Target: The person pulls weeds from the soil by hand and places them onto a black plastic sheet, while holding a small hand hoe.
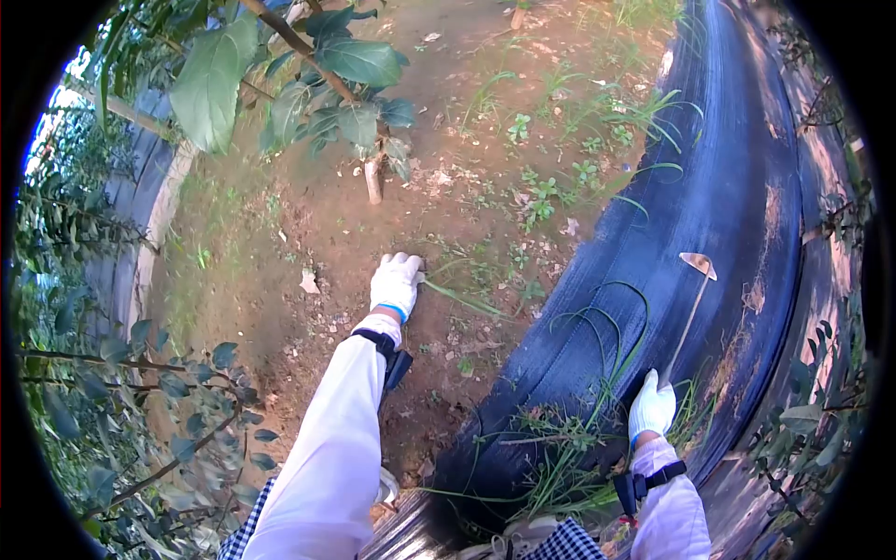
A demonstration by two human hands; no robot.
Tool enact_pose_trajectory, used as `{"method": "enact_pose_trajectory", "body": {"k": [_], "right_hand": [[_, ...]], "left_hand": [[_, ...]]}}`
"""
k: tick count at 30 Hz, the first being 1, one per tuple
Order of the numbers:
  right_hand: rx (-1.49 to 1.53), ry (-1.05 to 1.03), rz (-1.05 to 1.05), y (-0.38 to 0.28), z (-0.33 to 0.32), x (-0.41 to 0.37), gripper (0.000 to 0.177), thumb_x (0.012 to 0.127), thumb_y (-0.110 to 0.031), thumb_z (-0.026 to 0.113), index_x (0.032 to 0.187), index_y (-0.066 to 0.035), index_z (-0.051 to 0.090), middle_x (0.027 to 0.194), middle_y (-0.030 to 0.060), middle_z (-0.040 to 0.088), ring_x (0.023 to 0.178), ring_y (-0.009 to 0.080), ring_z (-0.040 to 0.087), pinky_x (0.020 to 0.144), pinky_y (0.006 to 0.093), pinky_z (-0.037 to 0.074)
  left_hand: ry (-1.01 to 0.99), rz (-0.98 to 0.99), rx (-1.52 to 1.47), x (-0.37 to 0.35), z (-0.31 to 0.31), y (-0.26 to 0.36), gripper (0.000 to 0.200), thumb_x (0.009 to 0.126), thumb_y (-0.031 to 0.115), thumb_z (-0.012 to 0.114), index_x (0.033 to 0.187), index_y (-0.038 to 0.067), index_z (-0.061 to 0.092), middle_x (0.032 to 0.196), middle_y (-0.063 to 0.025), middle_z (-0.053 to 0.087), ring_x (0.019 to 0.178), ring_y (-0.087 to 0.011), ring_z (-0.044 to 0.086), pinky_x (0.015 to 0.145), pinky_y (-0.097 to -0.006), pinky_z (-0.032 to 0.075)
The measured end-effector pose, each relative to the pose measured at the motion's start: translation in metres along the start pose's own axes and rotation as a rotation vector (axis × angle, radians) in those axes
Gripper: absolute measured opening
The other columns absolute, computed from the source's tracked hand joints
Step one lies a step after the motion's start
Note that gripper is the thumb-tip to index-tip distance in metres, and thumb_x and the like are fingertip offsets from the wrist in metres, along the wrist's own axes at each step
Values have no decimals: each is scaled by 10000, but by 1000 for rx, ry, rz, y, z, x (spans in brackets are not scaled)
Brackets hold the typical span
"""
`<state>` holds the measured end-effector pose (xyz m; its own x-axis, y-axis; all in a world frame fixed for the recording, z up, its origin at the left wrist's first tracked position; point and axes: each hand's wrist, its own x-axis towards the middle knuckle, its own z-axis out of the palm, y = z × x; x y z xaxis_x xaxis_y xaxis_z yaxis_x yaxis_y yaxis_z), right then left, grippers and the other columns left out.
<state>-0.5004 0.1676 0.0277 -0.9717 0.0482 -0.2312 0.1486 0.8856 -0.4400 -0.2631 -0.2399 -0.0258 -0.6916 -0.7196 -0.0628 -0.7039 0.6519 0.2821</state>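
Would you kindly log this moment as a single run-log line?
left hand: at grass blades on soil, grip unclear | right hand: closed on hoe over black sheeting | grass clump: on sheeting

Open soil (327,229) ahead, and a trunk (374,180) in the way!
Room between the left hand (397,283) and the black sheet's (737,168) left edge, just low grass (464,295) crossing; leafy branches (181,450) crowd the soil's left edge, while tangled weeds (571,453) and a long-shafted tool (687,323) block the sheet beside the right hand (652,409).
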Motion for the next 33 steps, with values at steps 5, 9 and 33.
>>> {"method": "enact_pose_trajectory", "body": {"k": [5,9,33], "right_hand": [[-30,-4,16,-4,-1,-1,416,926,-396,556,865,6,642,698,164,647,649,321,640,613,418,457],[-35,-18,34,-4,-1,-2,418,927,-396,555,875,10,641,697,165,647,651,325,642,619,416,463],[-112,-46,56,-14,-7,-3,426,928,-400,532,937,3,670,831,228,679,802,385,670,714,439,499]], "left_hand": [[-10,-249,-608,22,3,-4,252,780,155,717,1004,66,645,970,-148,655,959,-327,625,848,-397,487],[-34,-80,-243,35,-12,39,429,727,209,768,1107,78,618,1193,-190,543,1073,-364,572,916,-421,477],[-238,12,-428,41,3,63,265,791,97,683,1047,68,623,1032,-135,604,992,-311,595,873,-358,469]]}}
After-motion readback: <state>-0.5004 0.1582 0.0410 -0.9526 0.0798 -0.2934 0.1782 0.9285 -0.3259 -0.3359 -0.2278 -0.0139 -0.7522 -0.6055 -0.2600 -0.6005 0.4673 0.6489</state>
